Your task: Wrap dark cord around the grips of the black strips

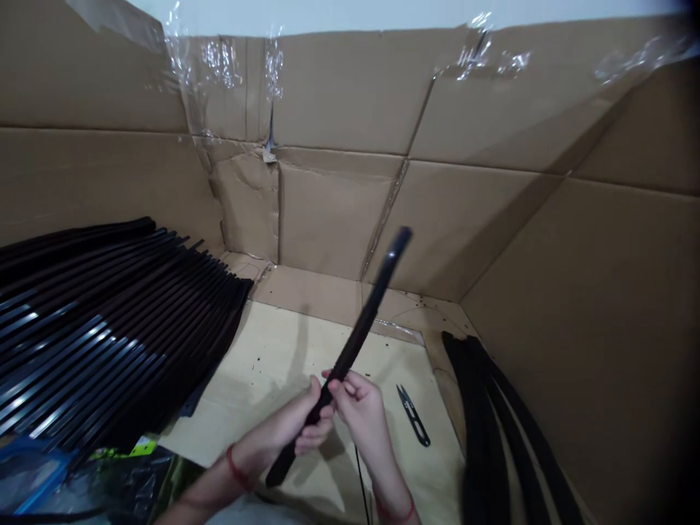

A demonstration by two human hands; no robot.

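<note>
A long dark strip (358, 332) slants up and away in front of me. Its far end is glossy and bare, while dark fabric covers the length below. My left hand (306, 419) wraps round the strip's lower part, thumb on top. Just to the right, my right hand (358, 405) is closed, pinching the strip's fabric edge between thumb and fingers. A thin black cord (359, 474) hangs below the right hand; its upper end is hidden. Black thread snips (414, 417) lie on the pale board (240, 379), right of the right hand.
Many similar dark strips (125, 328) are piled in overlapping rows on the left. Several black fabric lengths (486, 415) lie on the right. Taped cardboard walls (339, 211) enclose the back and sides. Plastic bags (109, 481) sit at the lower left.
</note>
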